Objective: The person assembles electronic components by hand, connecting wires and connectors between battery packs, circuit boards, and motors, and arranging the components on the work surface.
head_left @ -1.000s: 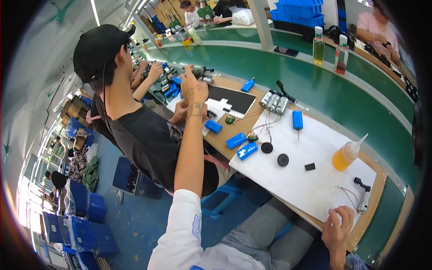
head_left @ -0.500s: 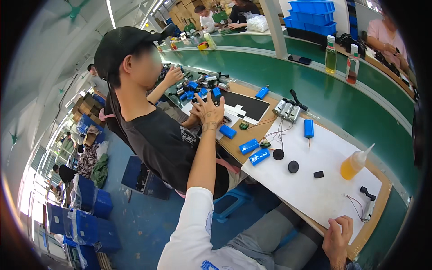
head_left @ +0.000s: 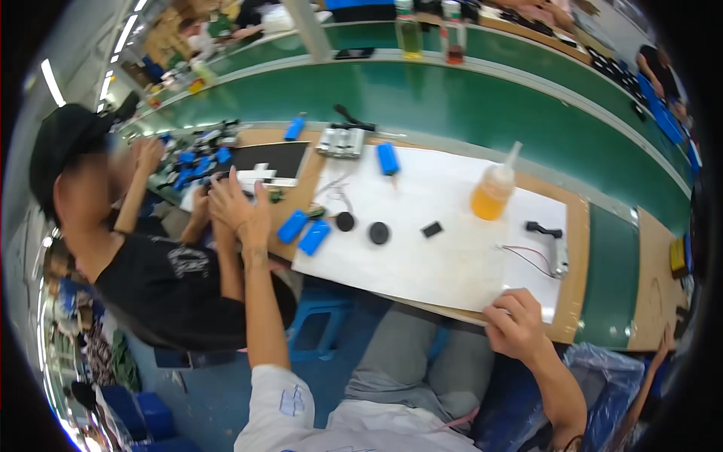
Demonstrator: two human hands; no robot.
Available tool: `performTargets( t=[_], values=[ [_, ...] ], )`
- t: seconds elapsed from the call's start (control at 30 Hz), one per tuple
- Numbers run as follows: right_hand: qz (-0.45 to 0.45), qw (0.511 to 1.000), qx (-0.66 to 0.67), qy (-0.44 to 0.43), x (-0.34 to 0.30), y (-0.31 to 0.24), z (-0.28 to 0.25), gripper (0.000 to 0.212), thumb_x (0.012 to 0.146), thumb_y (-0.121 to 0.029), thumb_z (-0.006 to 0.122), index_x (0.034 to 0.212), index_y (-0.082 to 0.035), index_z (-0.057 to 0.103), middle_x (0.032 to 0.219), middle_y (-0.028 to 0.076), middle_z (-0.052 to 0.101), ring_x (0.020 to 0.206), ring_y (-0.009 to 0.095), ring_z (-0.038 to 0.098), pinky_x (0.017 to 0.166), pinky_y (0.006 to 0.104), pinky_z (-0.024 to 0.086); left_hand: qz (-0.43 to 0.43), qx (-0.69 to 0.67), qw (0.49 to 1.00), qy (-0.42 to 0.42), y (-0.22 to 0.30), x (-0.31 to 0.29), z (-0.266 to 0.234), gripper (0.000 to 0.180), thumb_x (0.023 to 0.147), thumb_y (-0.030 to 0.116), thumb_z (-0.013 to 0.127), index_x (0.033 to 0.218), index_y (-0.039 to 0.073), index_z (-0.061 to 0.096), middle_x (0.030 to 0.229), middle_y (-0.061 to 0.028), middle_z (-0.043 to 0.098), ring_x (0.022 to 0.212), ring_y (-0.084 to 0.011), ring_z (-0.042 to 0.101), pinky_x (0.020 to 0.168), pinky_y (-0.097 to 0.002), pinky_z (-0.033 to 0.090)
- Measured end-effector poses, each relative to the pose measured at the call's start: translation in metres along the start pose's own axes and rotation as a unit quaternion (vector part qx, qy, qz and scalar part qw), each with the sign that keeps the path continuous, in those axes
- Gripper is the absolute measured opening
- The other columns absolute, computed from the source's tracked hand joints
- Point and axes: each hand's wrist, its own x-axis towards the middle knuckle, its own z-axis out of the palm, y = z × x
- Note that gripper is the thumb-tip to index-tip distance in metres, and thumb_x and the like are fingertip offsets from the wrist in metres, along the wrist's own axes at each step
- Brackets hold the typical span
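My left hand (head_left: 239,207) reaches out to the left with its fingers spread and nothing seen in its grasp. It is beside the co-worker's hands, next to the black-and-white sheet (head_left: 282,160). My right hand (head_left: 518,324) rests at the near edge of the white paper (head_left: 437,275), fingers curled in; no object shows in it. Beyond that hand lies a small silver motor (head_left: 559,256) with a black arm and thin wires. Blue wrapped battery packs (head_left: 314,237) sit between my hands, near two black round discs (head_left: 379,233) and a small black rectangular piece (head_left: 431,229).
An orange-filled squeeze bottle (head_left: 493,192) stands on the paper. Silver motors (head_left: 343,142) and another blue pack (head_left: 387,159) lie behind. A co-worker in black (head_left: 173,290) sits close on my left by a pile of parts (head_left: 197,154). A green belt (head_left: 452,98) runs behind the board.
My view has swung to the right and down, so the table appears further left. My left hand stays outstretched with spread fingers; my right hand stays curled at the paper's edge.
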Motion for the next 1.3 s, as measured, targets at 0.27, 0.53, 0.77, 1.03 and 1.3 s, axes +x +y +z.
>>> performTargets(
  t=[0.27,0.53,0.77,1.03,1.3],
  values=[
    [-0.035,0.999,0.002,-0.021,-0.013,0.010,0.000,0.032,0.054,-0.005,0.073,0.085,-0.005,0.067,0.086,0.007,0.062,0.081,0.027,0.063,0.070,0.0383,0.055,0.152,-0.147,0.953,-0.216,0.095,-0.085,-0.027,0.072,0.092,0.046,0.068,0.147,0.002,0.052,0.135,-0.0199,0.062,0.129,-0.0387,0.053,0.111,-0.0529,0.035],
    [-0.042,0.999,0.016,-0.021,-0.012,0.004,-0.001,0.034,0.052,-0.006,0.074,0.086,-0.005,0.068,0.087,0.007,0.062,0.080,0.027,0.063,0.069,0.0380,0.055,0.188,-0.297,0.933,-0.084,0.095,-0.097,-0.041,0.044,0.087,0.016,0.076,0.126,0.000,0.066,0.129,-0.0197,0.065,0.123,-0.0398,0.059,0.114,-0.0533,0.039],
    [-0.050,0.999,0.018,-0.010,-0.010,0.009,-0.004,0.033,0.054,-0.005,0.073,0.086,-0.006,0.067,0.082,0.006,0.059,0.074,0.026,0.060,0.064,0.0371,0.052,0.223,-0.394,0.874,-0.179,0.190,-0.073,-0.045,0.026,0.082,0.004,0.075,0.108,0.003,0.071,0.128,-0.0189,0.067,0.121,-0.0393,0.061,0.105,-0.0452,0.048],
    [-0.043,0.999,-0.010,-0.002,-0.013,0.010,-0.004,0.029,0.056,-0.004,0.071,0.085,-0.005,0.066,0.067,0.004,0.047,0.059,0.022,0.050,0.053,0.0350,0.044,0.139,-0.114,0.969,-0.172,0.197,0.010,0.053,0.038,0.083,0.024,0.078,0.108,-0.001,0.065,0.126,-0.0233,0.060,0.110,-0.0403,0.060,0.098,-0.0497,0.049],
    [-0.053,0.998,-0.024,-0.013,-0.006,0.010,-0.013,0.029,0.057,-0.007,0.074,0.086,-0.006,0.066,0.067,0.003,0.048,0.060,0.022,0.051,0.054,0.0351,0.044,0.224,0.086,0.907,-0.345,0.241,0.051,0.061,0.044,0.084,0.032,0.079,0.113,-0.001,0.073,0.113,-0.0229,0.074,0.114,-0.0362,0.069,0.090,-0.0421,0.059]
  ],
)
